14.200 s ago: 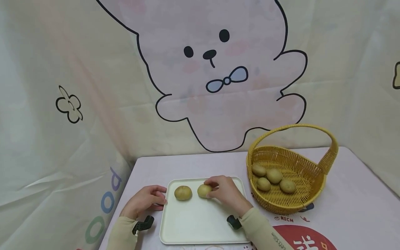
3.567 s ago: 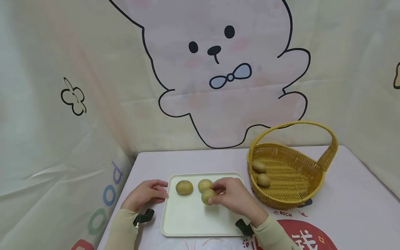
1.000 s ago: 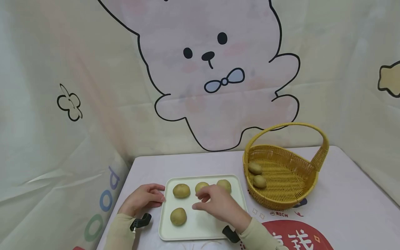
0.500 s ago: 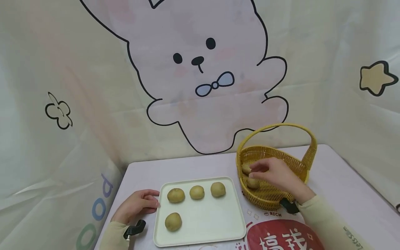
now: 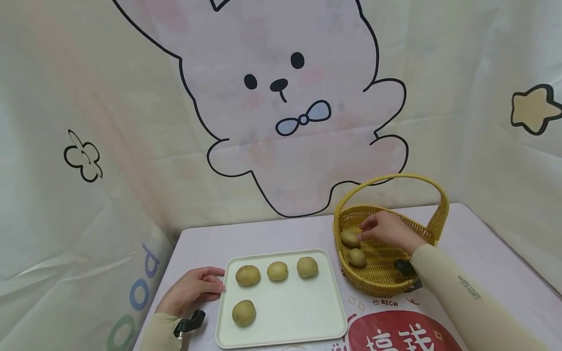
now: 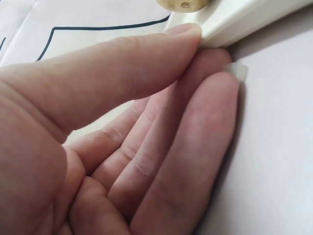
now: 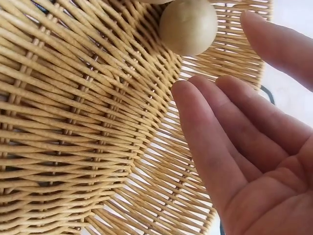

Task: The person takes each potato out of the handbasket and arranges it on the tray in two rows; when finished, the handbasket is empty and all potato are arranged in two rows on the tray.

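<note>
In the head view my left hand is at the left edge of a white rectangular tray. The left wrist view shows its thumb and fingertips pinching the tray's rim. Inside a yellow wicker basket is my right hand, its fingers beside a potato; a second potato lies just in front. Seen from the right wrist, the fingers are spread and apart from the nearest potato. On the tray, three potatoes form a back row and another potato sits front left.
The basket's tall arched handle rises above the right hand. A red printed patch marks the table cover at front right. A patterned cloth backdrop hangs behind the table.
Since the oldest frame, two potatoes have gone from basket to tray, one at back right, one at front left. My right hand has since moved from the tray into the basket; the left stays.
</note>
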